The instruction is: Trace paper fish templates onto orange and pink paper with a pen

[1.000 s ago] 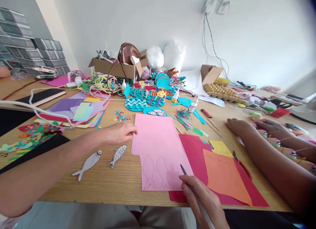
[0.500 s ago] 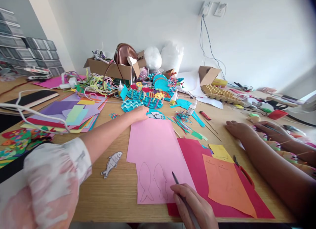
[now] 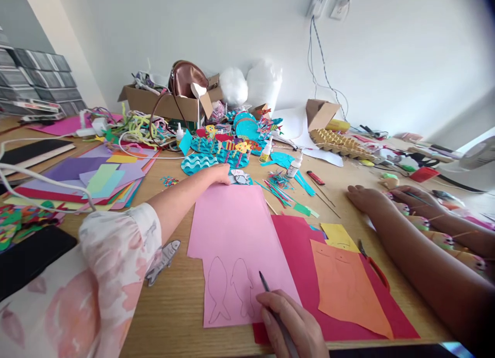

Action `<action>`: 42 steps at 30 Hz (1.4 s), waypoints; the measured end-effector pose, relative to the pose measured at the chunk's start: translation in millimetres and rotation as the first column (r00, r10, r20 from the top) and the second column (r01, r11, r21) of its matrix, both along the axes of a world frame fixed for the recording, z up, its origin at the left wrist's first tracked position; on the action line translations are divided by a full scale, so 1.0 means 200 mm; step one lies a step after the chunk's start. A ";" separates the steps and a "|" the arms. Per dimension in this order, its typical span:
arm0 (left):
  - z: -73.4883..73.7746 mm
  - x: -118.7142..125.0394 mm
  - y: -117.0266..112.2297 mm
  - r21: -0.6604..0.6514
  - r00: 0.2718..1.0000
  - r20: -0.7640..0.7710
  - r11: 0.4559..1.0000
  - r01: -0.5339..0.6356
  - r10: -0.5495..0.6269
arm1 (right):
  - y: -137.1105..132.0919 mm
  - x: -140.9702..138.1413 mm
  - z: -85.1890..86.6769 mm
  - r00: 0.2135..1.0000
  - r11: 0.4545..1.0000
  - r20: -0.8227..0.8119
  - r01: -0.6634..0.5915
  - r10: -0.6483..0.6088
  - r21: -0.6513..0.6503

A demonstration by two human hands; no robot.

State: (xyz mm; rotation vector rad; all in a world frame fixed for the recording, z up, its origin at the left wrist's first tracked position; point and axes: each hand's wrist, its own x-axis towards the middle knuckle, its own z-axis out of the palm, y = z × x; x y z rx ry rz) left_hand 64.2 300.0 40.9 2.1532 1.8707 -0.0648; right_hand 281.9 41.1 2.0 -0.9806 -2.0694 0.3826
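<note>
Reaching past the flat pink paper sheet [image 3: 232, 219]

We should keep the slim dark pen [image 3: 264, 283] lifted, against stray lines. Near the worktop's [image 3: 178, 317] front edge, our right hand [image 3: 294, 322] grasps it over the sheet's near right corner. Past the far edge, our left hand [image 3: 221, 173] is beside the grey fish-shaped paper cutout [image 3: 243, 179]; its grip we cannot tell.

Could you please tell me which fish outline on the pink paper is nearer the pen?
The right outline, beside the pen; the left outline lies beyond it.
</note>
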 end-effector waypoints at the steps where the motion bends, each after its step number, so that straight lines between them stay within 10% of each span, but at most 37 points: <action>1: -0.01 0.00 0.00 0.019 1.000 0.024 1.000 -0.014 0.014 | 0.00 0.00 -0.01 1.000 1.000 -0.007 -0.003 0.003 -0.014; 13: 0.17 -0.18 -0.05 0.270 0.929 0.344 0.932 -0.240 0.140 | -0.02 0.04 -0.03 0.971 0.971 -0.193 0.100 -0.143 -0.215; 18: 0.24 0.01 -0.33 0.071 0.794 0.583 0.984 0.164 -0.174 | 0.06 0.14 0.07 0.856 0.920 -0.340 0.353 -0.391 -0.169; 22: 0.20 0.20 -0.63 -0.110 0.691 0.653 0.864 0.492 -0.310 | 0.10 0.15 0.12 0.904 0.926 -0.198 0.365 -0.377 -0.095; 34: 0.04 0.30 -0.83 -0.332 0.612 0.789 0.799 0.501 -0.056 | 0.06 0.05 0.02 0.972 0.958 -0.015 0.229 -0.235 -0.171; 42: 0.01 0.21 -0.83 0.067 0.798 0.479 0.922 0.383 -0.366 | 0.09 0.04 -0.04 0.946 0.935 -0.011 0.318 -0.323 -0.154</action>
